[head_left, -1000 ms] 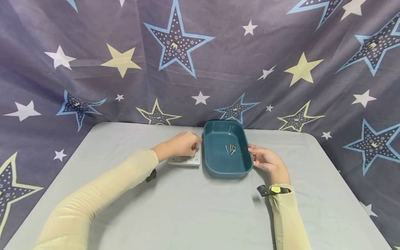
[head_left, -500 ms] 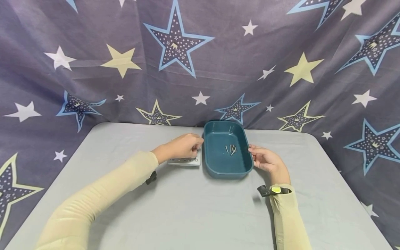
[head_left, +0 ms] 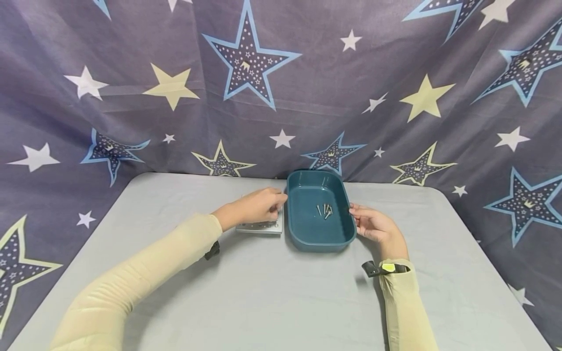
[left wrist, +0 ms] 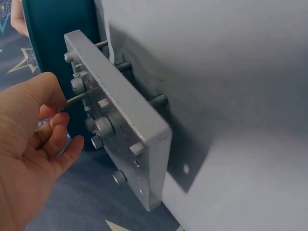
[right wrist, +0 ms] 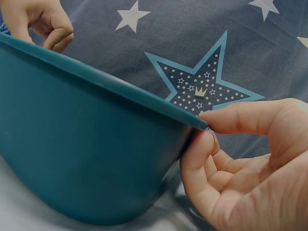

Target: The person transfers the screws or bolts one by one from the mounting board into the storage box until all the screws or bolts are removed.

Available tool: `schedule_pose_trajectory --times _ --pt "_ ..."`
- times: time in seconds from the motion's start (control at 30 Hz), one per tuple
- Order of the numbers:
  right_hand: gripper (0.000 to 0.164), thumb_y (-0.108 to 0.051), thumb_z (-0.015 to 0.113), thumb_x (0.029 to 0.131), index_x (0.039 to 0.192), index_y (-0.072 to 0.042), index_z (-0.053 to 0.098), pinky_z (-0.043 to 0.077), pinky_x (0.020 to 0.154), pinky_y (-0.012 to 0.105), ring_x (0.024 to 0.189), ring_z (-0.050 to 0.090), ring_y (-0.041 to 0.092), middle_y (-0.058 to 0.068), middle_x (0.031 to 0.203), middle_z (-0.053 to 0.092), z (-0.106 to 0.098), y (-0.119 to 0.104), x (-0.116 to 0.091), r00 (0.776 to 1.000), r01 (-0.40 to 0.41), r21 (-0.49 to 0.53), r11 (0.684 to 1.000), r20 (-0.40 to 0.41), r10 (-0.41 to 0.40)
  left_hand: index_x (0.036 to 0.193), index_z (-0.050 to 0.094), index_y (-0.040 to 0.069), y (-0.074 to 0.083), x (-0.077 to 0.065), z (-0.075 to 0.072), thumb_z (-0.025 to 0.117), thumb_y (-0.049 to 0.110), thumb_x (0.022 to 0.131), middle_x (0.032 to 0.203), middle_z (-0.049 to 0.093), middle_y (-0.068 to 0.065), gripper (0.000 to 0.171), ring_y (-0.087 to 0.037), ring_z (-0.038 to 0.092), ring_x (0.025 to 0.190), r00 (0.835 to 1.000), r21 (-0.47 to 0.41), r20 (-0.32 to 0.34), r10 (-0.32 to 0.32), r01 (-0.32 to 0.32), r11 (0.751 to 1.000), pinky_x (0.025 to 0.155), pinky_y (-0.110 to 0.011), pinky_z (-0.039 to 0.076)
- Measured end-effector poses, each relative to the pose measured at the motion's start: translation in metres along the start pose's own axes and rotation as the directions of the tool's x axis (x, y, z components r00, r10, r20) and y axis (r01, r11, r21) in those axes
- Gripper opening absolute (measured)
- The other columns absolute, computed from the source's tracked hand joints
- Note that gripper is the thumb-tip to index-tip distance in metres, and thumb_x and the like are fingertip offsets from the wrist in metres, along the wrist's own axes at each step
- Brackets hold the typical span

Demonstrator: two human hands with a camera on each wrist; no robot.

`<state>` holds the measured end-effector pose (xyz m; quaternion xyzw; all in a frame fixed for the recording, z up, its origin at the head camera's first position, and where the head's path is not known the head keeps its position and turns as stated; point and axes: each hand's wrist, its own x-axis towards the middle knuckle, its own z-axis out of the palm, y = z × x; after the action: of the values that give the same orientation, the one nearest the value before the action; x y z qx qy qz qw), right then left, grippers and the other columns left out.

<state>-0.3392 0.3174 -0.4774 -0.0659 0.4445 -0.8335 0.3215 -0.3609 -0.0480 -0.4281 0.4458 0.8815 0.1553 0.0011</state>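
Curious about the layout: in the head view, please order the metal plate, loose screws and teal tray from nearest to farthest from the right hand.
1. Teal tray: pinched at its right rim by the right hand.
2. Loose screws: inside the tray, left of that hand.
3. Metal plate: past the tray, below the left hand.

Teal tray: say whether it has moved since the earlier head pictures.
No; judged against the back edge of the table, the teal tray shows no visible shift.

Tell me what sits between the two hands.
In the head view, the teal tray, with loose screws in it, lies between the left hand and the right hand.
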Motion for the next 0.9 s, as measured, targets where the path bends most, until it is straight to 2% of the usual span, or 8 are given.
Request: schedule_pose_trajectory --times 0.37,0.63,0.73,0.9 --pt "0.04 0.001 0.022 0.107 0.112 -0.009 0.061 0.056 0.076 0.023 0.085 0.066 0.009 -0.001 0.095 0.071 0.001 0.0 0.0 1.0 0.001 0.005 1.0 -0.012 -0.001 0.081 0.049 0.015 0.003 -0.001 -0.009 0.066 0.003 0.08 0.08 0.048 0.002 0.021 -0.011 0.045 0.075 1.0 0.009 -0.015 0.023 -0.023 1.0 0.067 -0.026 0.041" --pt "0.04 0.0 0.023 0.108 0.111 -0.011 0.062 0.056 0.075 0.023 0.084 0.066 0.009 -0.002 0.095 0.071 0.0 0.0 -0.001 1.0 0.001 -0.006 1.0 -0.005 -0.001 0.082 0.05 0.012 0.012 -0.002 -0.027 0.065 0.001 0.08 0.078 0.048 0.001 0.019 -0.013 0.045 0.075 0.999 0.035 -0.039 0.036 -0.035 0.999 0.068 -0.028 0.041" --pt "0.04 0.0 0.024 0.108 0.111 -0.011 0.062 0.057 0.076 0.023 0.084 0.067 0.009 -0.001 0.095 0.071 0.0 0.001 -0.001 1.0 0.001 0.004 1.0 -0.001 -0.001 0.081 0.049 0.011 0.017 0.001 -0.035 0.063 -0.001 0.079 0.076 0.044 0.001 0.018 -0.015 0.042 0.074 0.995 0.067 -0.067 0.067 -0.062 0.996 0.068 -0.029 0.038" --pt "0.04 0.0 0.024 0.108 0.112 -0.011 0.062 0.057 0.077 0.023 0.084 0.067 0.009 -0.001 0.096 0.072 0.002 0.0 -0.001 1.0 0.002 -0.003 1.0 -0.007 -0.002 0.082 0.048 0.011 0.025 0.009 -0.047 0.062 -0.001 0.08 0.075 0.043 0.002 0.019 -0.016 0.041 0.073 0.986 0.185 -0.099 0.134 -0.114 0.976 0.068 -0.03 0.038"
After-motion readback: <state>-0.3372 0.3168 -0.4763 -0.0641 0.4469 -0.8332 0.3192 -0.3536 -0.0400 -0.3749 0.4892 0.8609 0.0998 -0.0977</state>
